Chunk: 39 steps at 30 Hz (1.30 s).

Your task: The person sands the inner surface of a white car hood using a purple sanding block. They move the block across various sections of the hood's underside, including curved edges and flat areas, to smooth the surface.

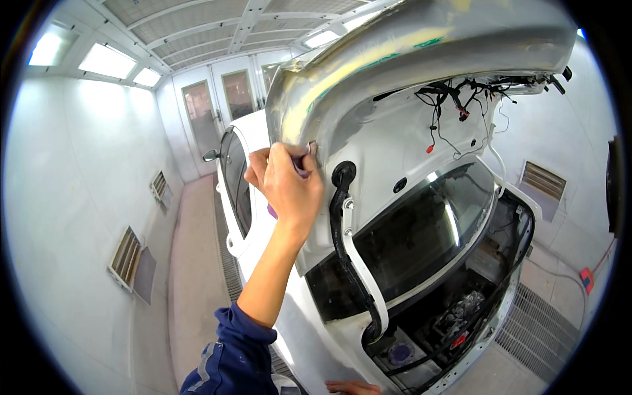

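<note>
Purple sheet (301,166), likely abrasive, in left hand (289,187), at raised trunk lid's (395,62) left edge.
Fingers curled snugly around it; light, even strokes following edge curve probably best. Right hand (353,387) by white car body (304,336), mostly cropped, grip can't tell.

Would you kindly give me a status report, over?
Left hand pinches purplish pad against raised lid. Right hand low, at white bodywork. Dangling wires off right, clear of hands.

No text, label, brand, number or sign can be read on anything in view.
</note>
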Tool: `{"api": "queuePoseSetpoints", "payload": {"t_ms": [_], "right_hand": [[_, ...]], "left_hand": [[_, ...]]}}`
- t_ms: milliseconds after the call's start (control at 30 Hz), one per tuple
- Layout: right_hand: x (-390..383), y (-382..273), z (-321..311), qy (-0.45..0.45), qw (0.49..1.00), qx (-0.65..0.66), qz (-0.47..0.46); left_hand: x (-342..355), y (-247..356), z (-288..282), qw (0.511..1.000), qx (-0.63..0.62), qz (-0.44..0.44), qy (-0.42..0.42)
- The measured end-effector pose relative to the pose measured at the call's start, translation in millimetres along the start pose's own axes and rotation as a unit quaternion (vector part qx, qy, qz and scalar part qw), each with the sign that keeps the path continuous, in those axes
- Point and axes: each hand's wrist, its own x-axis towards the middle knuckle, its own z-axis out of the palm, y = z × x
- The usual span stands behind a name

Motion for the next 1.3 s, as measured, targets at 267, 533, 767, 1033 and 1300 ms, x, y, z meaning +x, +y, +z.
{"api": "queuePoseSetpoints", "payload": {"t_ms": [267, 533, 767, 1033, 1300], "right_hand": [[7, -3, 0, -0.024, 0.995, 0.096, 0.034], [8, -1, 6, -0.018, 0.989, 0.142, 0.043], [7, 4, 7, -0.032, 0.992, 0.121, 0.025], [8, 6, 6, 0.008, 0.996, 0.083, -0.035], [3, 2, 4, -0.042, 0.953, 0.231, 0.193]], "left_hand": [[3, 3, 7, 0.998, -0.044, 0.023, 0.04], [2, 1, 9, 0.998, -0.037, 0.022, 0.052], [2, 2, 6, 0.998, -0.056, 0.007, 0.036], [-8, 1, 7, 0.998, -0.023, 0.018, 0.063], [-9, 0, 4, 0.999, -0.021, 0.012, 0.046]]}}
